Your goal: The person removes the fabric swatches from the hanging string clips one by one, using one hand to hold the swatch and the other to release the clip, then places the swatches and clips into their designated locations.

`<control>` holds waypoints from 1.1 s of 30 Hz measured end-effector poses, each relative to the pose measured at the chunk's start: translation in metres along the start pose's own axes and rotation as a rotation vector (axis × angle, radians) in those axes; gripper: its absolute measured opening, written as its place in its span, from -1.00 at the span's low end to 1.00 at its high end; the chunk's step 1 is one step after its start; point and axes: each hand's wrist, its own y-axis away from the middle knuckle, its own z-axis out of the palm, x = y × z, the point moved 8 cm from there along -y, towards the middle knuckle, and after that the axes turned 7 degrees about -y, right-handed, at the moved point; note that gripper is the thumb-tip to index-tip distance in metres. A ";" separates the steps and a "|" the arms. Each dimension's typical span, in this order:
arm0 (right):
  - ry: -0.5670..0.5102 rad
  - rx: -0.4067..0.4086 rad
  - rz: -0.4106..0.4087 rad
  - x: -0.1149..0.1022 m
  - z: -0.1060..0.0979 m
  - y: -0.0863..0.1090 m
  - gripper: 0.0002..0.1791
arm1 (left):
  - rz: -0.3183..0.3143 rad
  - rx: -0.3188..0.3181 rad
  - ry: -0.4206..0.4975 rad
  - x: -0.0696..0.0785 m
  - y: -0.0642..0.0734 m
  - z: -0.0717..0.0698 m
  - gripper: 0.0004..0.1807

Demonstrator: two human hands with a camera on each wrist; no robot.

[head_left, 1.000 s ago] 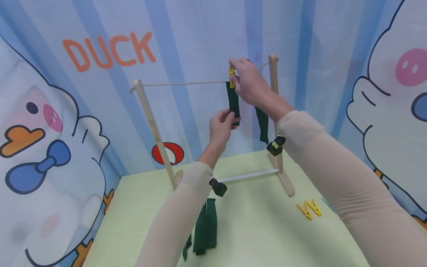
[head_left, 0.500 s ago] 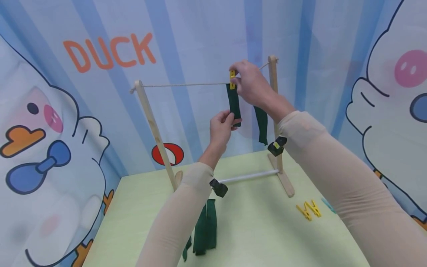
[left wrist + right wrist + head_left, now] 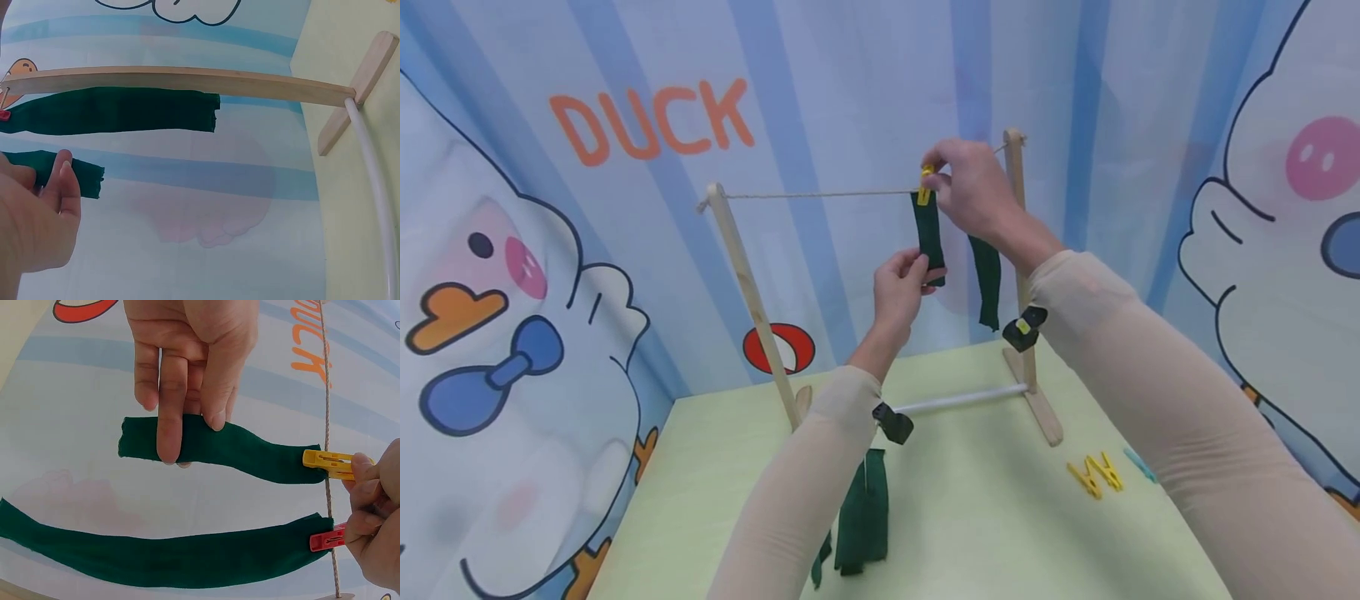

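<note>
left sleeve (image 3: 797, 483): angled up from bottom edge, covering part of green cloth, crossing in front of frame base
right sleeve (image 3: 1150, 383): slanting in from lower right, partly hiding teal piece
wrist cameras (image 3: 892, 423): 2, black, one per wrist
green cloth (image 3: 862, 508): lying on desk, wide part plus narrow bit at sleeve; number of pieces, cannot tell
spare yellow clothespins (image 3: 1095, 475): 2, side by side on desk, right of frame
teal piece (image 3: 1140, 463): 1, just beside spare pins
desk (image 3: 985, 533): pale yellow-green, under all of the above and frame
left hand (image 3: 898, 287): raised, below and left of right hand; fingers pinching short strip near lower end
right hand (image 3: 970, 183): raised to rope height; thumb and finger gripping handle end of yellow clothespin
short strip (image 3: 250, 450): 1, dark green, hanging at rope, top edge in yellow clothespin
yellow clothespin (image 3: 329, 465): 1, at rope, jaws over strip top
long strip (image 3: 169, 562): 1, dark green, hanging between short strip and right post, top behind right hand in head view
red clothespin (image 3: 325, 540): 1, on long strip at rope, handle end hidden by right hand
rope (image 3: 820, 195): 1, strung between posts
frame posts (image 3: 752, 300): 2, wooden, joined low by white rod (image 3: 962, 398)
backdrop (image 3: 865, 92): striped blue, cartoon figures, "DUCK" lettering
</note>
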 end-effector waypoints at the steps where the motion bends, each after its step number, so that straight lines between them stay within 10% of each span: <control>1: -0.002 0.005 -0.001 0.000 0.000 -0.001 -0.77 | 0.003 -0.002 0.004 0.001 0.000 0.000 -0.67; 21: 0.084 0.123 0.005 -0.001 -0.017 -0.004 -0.78 | 0.010 -0.002 -0.031 -0.004 0.000 -0.007 -0.64; 33: -0.039 0.263 -0.041 -0.006 -0.032 -0.003 -0.81 | 0.004 0.001 -0.042 -0.008 0.002 -0.011 -0.65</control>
